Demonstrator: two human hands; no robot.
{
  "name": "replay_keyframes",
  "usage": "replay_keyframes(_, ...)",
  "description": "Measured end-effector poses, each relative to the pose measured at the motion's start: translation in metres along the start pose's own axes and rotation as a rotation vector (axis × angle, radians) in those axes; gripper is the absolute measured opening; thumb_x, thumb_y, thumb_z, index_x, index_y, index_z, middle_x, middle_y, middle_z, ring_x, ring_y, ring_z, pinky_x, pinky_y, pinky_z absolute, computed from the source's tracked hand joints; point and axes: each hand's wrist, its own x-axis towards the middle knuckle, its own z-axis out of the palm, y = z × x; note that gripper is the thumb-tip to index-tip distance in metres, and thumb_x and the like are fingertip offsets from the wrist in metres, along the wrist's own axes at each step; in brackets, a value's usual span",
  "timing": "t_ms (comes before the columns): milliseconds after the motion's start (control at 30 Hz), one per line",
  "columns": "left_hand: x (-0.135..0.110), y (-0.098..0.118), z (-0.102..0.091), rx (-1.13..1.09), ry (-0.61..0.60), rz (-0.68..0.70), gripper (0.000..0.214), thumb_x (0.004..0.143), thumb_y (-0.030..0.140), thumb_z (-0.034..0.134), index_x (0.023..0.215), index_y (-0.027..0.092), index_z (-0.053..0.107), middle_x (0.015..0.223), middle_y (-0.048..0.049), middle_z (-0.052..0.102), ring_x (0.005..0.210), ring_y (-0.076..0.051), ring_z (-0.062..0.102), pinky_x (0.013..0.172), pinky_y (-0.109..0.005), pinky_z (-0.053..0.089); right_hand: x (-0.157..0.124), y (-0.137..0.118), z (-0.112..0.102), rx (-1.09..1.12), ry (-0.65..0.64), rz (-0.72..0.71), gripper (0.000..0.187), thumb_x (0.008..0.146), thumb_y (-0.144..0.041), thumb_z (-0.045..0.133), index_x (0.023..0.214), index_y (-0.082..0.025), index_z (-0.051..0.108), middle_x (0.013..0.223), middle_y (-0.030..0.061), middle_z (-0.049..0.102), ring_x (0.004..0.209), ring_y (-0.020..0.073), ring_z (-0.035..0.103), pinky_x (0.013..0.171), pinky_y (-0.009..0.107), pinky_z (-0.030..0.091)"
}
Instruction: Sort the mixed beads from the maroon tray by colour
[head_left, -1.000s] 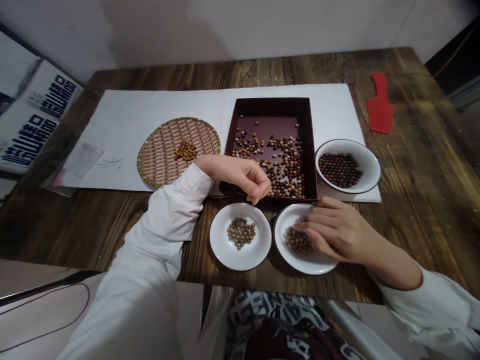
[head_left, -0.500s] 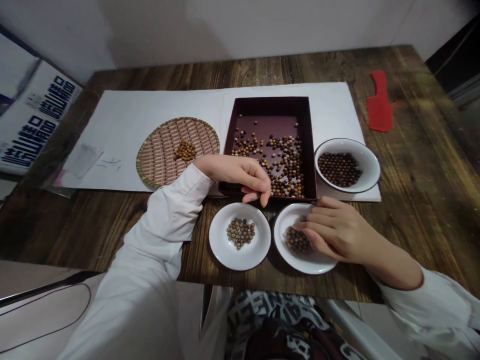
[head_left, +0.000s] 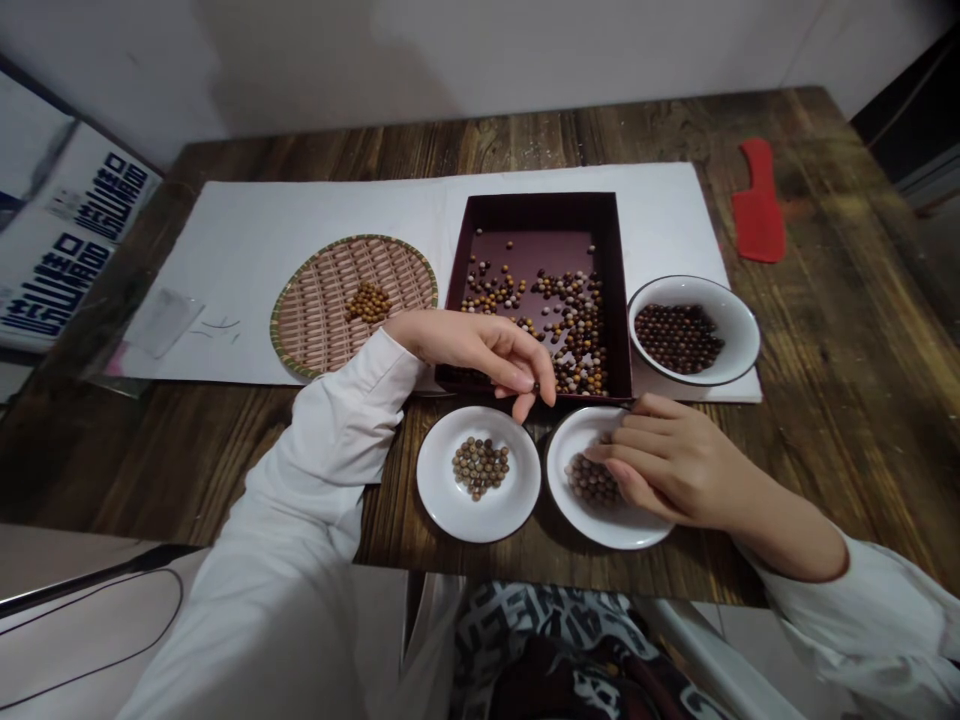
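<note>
My left hand point(head_left: 487, 350) hovers over the near edge of a dark maroon box point(head_left: 620, 290) of mixed beads point(head_left: 574, 310), its fingers pinching a small dark bead point(head_left: 535, 388). Just below it lies a white plate point(head_left: 439, 500) with a cluster of greenish-brown beads point(head_left: 480, 467). My right hand point(head_left: 671, 460) rests over a second white plate point(head_left: 577, 525), fingers curled together above greyish-pink beads point(head_left: 589, 482). What its fingertips hold, if anything, is hidden.
Left of the box, a round woven tray point(head_left: 315, 320) bears yellow-brown beads point(head_left: 368, 302). A white bowl point(head_left: 742, 340) of dark brown beads point(head_left: 679, 337) stands right. Beneath them lies white board point(head_left: 247, 230). A red scraper point(head_left: 759, 215) lies on the wooden table point(head_left: 847, 330).
My left hand has shifted slightly right, and a dark bead now shows between its thumb and finger. My right hand has stayed in place over the right plate.
</note>
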Motion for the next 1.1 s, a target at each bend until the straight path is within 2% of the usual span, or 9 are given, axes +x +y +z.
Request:
replay_keyframes(67, 0.001, 0.001, 0.001, -0.016, 0.015, -0.022, 0.020, 0.085, 0.033, 0.071, 0.098, 0.017, 0.073, 0.082, -0.0066, 0.076, 0.070, -0.010, 0.063, 0.064, -0.016, 0.047, -0.001, 0.000, -0.001, -0.004, -0.002, -0.014, 0.024, 0.100, -0.019, 0.035, 0.101, -0.016, 0.058, 0.072, 0.0011, 0.065, 0.064, 0.0137, 0.052, 0.065, 0.032, 0.035)
replay_keyframes(167, 0.001, 0.002, 0.004, -0.007, 0.046, -0.068, 0.019, 0.082, 0.032, 0.073, 0.093, 0.016, 0.071, 0.078, -0.0067, 0.076, 0.062, -0.009, 0.062, 0.054, -0.016, 0.042, -0.004, 0.000, -0.003, -0.020, 0.014, -0.010, 0.041, 0.104, -0.035, 0.023, 0.112, -0.015, 0.058, 0.080, 0.0059, 0.064, 0.069, 0.0165, 0.053, 0.065, 0.033, 0.037)
replay_keyframes(267, 0.001, 0.001, 0.005, -0.007, 0.064, -0.089, 0.017, 0.080, 0.030, 0.076, 0.087, 0.016, 0.069, 0.068, -0.0040, 0.073, 0.058, -0.009, 0.063, 0.052, -0.016, 0.041, -0.006, -0.003, -0.003, -0.041, 0.052, 0.035, 0.052, 0.103, -0.045, 0.019, 0.126, -0.015, 0.054, 0.107, 0.0143, 0.064, 0.096, 0.0240, 0.058, 0.079, 0.038, 0.044)
replay_keyframes(333, 0.002, 0.000, 0.006, -0.035, 0.071, -0.088, 0.017, 0.077, 0.028, 0.078, 0.083, 0.016, 0.068, 0.066, -0.0014, 0.070, 0.058, -0.009, 0.063, 0.054, -0.016, 0.043, -0.005, -0.005, -0.003, -0.061, 0.055, 0.038, 0.051, 0.103, -0.045, 0.023, 0.134, -0.016, 0.050, 0.129, 0.0180, 0.056, 0.124, 0.0298, 0.049, 0.092, 0.045, 0.044)
replay_keyframes(433, 0.004, 0.000, 0.007, -0.063, 0.085, -0.102, 0.018, 0.074, 0.025, 0.081, 0.079, 0.014, 0.067, 0.071, 0.0000, 0.069, 0.057, -0.007, 0.061, 0.056, -0.016, 0.048, 0.000, -0.007, -0.003, -0.106, 0.022, 0.018, 0.050, 0.102, -0.045, 0.028, 0.139, -0.016, 0.047, 0.145, 0.0172, 0.048, 0.142, 0.0309, 0.033, 0.099, 0.047, 0.043)
replay_keyframes(567, 0.006, -0.001, 0.008, -0.053, 0.101, -0.124, 0.019, 0.071, 0.022, 0.082, 0.075, 0.014, 0.065, 0.071, 0.0010, 0.067, 0.058, -0.007, 0.059, 0.056, -0.015, 0.049, 0.008, -0.011, 0.001, -0.127, -0.025, 0.021, 0.051, 0.102, -0.045, 0.031, 0.139, -0.016, 0.049, 0.150, 0.0134, 0.046, 0.148, 0.0292, 0.023, 0.102, 0.045, 0.041)
replay_keyframes(667, 0.006, -0.003, 0.008, -0.040, 0.106, -0.135, 0.021, 0.071, 0.023, 0.081, 0.076, 0.014, 0.063, 0.069, 0.0021, 0.066, 0.058, -0.006, 0.057, 0.056, -0.015, 0.049, 0.015, -0.014, 0.005, -0.111, -0.042, 0.024, 0.056, 0.101, -0.048, 0.032, 0.139, -0.010, 0.050, 0.149, 0.0157, 0.047, 0.149, 0.0288, 0.021, 0.103, 0.045, 0.040)
replay_keyframes(833, 0.007, -0.005, 0.009, -0.061, 0.125, -0.140, 0.026, 0.067, 0.023, 0.083, 0.074, 0.013, 0.060, 0.069, 0.0032, 0.061, 0.062, -0.008, 0.058, 0.056, -0.017, 0.050, 0.024, -0.016, 0.009, -0.096, -0.102, 0.049, 0.062, 0.101, -0.050, 0.029, 0.142, -0.007, 0.046, 0.150, 0.0164, 0.045, 0.145, 0.0295, 0.029, 0.103, 0.046, 0.040)
replay_keyframes(1100, 0.006, -0.004, 0.011, -0.035, 0.140, -0.149, 0.032, 0.066, 0.029, 0.084, 0.072, 0.015, 0.056, 0.065, 0.0034, 0.061, 0.058, -0.008, 0.057, 0.055, -0.019, 0.049, 0.025, -0.017, 0.009, -0.072, -0.082, 0.070, 0.058, 0.102, -0.045, 0.031, 0.140, -0.005, 0.048, 0.148, 0.0182, 0.047, 0.140, 0.0280, 0.038, 0.102, 0.044, 0.041)
